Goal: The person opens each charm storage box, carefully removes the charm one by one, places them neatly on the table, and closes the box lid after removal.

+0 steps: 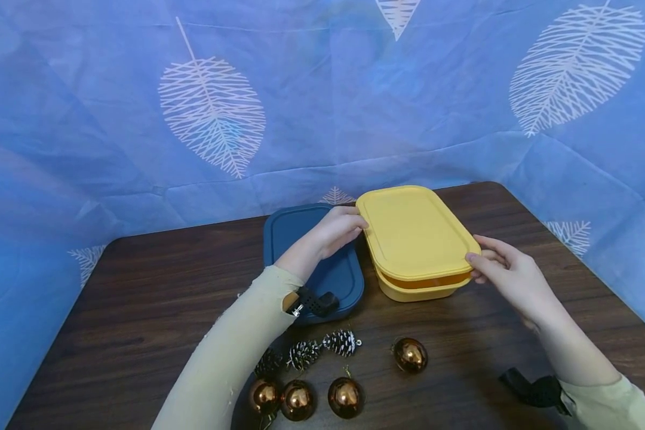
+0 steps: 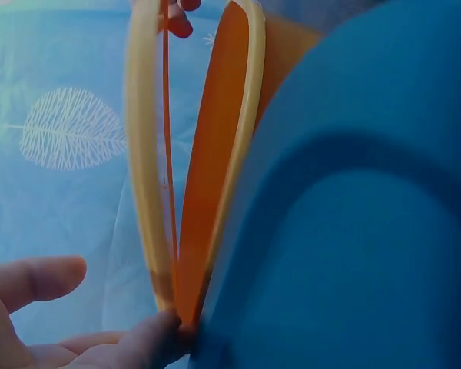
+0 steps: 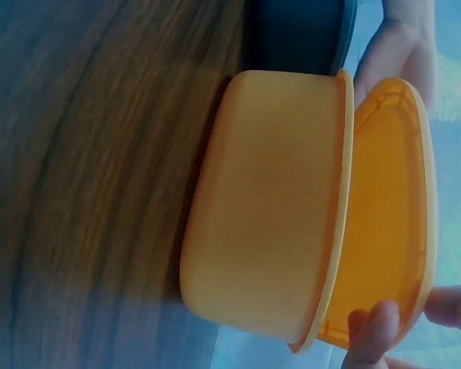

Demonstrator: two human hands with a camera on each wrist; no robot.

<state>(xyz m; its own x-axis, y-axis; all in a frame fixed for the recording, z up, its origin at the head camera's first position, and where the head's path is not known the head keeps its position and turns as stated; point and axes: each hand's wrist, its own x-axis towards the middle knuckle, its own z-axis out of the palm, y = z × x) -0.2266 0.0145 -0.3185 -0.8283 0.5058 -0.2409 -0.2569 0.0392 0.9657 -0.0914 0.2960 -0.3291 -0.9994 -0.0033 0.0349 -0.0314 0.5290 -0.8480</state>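
Note:
A yellow lid [image 1: 419,230] sits tilted over a yellow food container [image 1: 415,292], raised at its near end so a gap shows. At the lid's near right corner my right hand [image 1: 510,278] pinches the rim, thumb on top and fingers [image 3: 373,330] beneath. My left hand [image 1: 335,230] touches the lid's far left edge with its fingertips. In the left wrist view its thumb [image 2: 42,280] stands apart from the rim. Below my left hand lies a blue container with its lid [image 1: 328,280] on, partly covered by that arm.
Several shiny brown ball ornaments [image 1: 346,397] lie near the table's front edge, one [image 1: 410,355] apart to the right. Frosted pinecones [image 1: 341,342] lie just in front of the blue container. A blue cloth [image 1: 322,89] with white leaf prints hangs behind the dark wooden table [image 1: 156,286].

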